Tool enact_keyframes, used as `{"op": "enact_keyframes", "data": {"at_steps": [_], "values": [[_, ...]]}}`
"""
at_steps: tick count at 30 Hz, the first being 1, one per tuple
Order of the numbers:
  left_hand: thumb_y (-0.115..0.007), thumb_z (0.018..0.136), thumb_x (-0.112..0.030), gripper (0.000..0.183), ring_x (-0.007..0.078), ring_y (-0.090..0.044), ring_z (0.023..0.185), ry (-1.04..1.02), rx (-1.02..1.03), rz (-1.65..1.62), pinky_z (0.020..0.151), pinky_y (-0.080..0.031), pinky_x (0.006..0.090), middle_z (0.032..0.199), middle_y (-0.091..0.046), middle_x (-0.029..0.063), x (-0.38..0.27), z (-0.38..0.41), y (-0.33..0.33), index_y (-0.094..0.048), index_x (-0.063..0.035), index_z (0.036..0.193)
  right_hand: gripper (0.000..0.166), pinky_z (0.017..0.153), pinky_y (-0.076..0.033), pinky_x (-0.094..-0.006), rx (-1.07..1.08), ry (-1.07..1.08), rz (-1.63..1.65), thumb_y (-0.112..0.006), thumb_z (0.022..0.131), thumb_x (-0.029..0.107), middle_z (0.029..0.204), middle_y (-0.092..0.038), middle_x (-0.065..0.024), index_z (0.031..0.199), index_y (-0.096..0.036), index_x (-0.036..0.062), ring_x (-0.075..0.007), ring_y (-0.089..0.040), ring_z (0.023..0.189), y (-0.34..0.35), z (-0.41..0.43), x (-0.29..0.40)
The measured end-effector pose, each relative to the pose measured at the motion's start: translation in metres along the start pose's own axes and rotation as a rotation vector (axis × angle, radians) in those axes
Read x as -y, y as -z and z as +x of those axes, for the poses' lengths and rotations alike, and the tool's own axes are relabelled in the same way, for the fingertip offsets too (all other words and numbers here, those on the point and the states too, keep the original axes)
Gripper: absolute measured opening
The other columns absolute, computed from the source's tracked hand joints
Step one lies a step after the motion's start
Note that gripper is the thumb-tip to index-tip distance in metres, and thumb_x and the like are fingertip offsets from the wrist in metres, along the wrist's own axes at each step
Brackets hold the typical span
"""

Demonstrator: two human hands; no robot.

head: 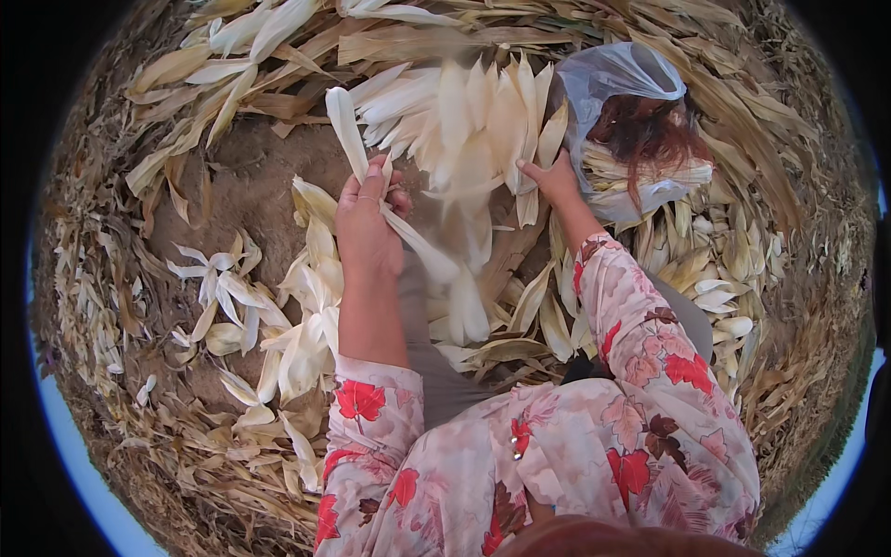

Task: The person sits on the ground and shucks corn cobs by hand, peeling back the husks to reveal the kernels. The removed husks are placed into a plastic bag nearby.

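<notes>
My left hand (372, 202) grips pale strips of corn husk (346, 129) between thumb and fingers; one strip points up and another hangs down to the right. On the right, my right hand (553, 177) reaches against the edge of a fanned pile of cream corn husks (452, 115), thumb apart, with its fingers mostly hidden by a plastic bag and husks. Whether it grips anything cannot be told. The clear plastic bag (612, 66) lies beside that hand, holding reddish-brown corn silk (644, 136) and a stack of pale husks (630, 170).
Loose peeled husks (306, 348) lie on bare soil (257, 174) at the left, with a star-shaped cluster (219, 275) among them. Dry corn leaves (397, 45) ring the spot. More husk bundles (724, 244) lie at the right, near the person's knee.
</notes>
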State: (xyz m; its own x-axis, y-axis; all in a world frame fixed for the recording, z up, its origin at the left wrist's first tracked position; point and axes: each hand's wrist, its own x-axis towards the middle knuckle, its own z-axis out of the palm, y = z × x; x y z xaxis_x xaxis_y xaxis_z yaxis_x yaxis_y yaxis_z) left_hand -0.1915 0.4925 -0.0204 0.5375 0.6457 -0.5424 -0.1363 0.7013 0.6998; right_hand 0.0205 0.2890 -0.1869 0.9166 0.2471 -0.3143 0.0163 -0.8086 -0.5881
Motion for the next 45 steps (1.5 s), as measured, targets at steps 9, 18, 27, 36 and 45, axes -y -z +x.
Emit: {"op": "enact_keyframes", "data": {"at_steps": [9, 18, 27, 36, 45], "values": [[-0.054, 0.097, -0.015, 0.021, 0.0137, -0.058, 0.075, 0.040, -0.064, 0.117, 0.071, -0.051, 0.0310, 0.097, -0.062, 0.0080, 0.018, 0.007, 0.006, -0.055, -0.0061, 0.116, 0.123, 0.107, -0.036, -0.0447, -0.072, -0.072, -0.069, -0.087, 0.058, 0.050, 0.143, -0.037, -0.0264, 0.148, -0.018, 0.0031, -0.0387, -0.040, 0.132, -0.045, 0.034, 0.059], [-0.053, 0.097, -0.018, 0.038, 0.0243, -0.061, 0.093, 0.361, -0.064, 0.194, 0.084, -0.050, 0.0407, 0.110, -0.059, 0.0112, 0.069, 0.014, 0.024, -0.041, -0.0095, 0.133, 0.097, 0.092, -0.049, -0.0458, -0.029, -0.119, -0.231, -0.081, 0.069, 0.037, 0.121, -0.062, -0.0202, 0.145, -0.025, 0.0119, -0.0362, -0.061, 0.111, -0.036, 0.060, 0.047], [-0.071, 0.082, -0.031, 0.080, 0.0282, -0.048, 0.126, -0.013, -0.033, 0.723, 0.103, -0.038, 0.0360, 0.138, -0.046, 0.0225, 0.074, 0.019, 0.016, -0.034, 0.0055, 0.142, 0.062, 0.088, -0.049, -0.0458, -0.144, 0.092, -0.030, -0.070, 0.075, 0.022, 0.109, -0.066, -0.0207, 0.131, -0.043, 0.0144, -0.0391, -0.064, 0.101, -0.010, 0.041, 0.047], [-0.077, 0.078, -0.047, 0.097, 0.0283, -0.046, 0.127, 0.124, 0.148, 0.569, 0.108, -0.032, 0.0374, 0.137, -0.047, 0.0185, 0.072, 0.011, -0.027, -0.028, 0.0049, 0.145, 0.058, 0.088, -0.050, -0.0303, 0.439, 0.175, 0.623, -0.078, 0.079, 0.014, 0.116, -0.065, -0.0083, 0.128, -0.052, -0.0032, -0.0153, -0.062, 0.102, 0.061, -0.003, 0.062], [-0.078, 0.081, -0.030, 0.062, 0.0260, -0.062, 0.101, 0.309, 0.436, 0.100, 0.086, -0.053, 0.0422, 0.116, -0.060, 0.0125, 0.069, -0.013, -0.054, -0.049, -0.0012, 0.127, 0.047, 0.090, -0.047, -0.0304, 0.822, 0.254, 0.654, -0.064, 0.089, 0.019, 0.115, -0.064, -0.0114, 0.130, -0.051, 0.0002, -0.0166, -0.061, 0.102, 0.040, -0.066, 0.080]]}}
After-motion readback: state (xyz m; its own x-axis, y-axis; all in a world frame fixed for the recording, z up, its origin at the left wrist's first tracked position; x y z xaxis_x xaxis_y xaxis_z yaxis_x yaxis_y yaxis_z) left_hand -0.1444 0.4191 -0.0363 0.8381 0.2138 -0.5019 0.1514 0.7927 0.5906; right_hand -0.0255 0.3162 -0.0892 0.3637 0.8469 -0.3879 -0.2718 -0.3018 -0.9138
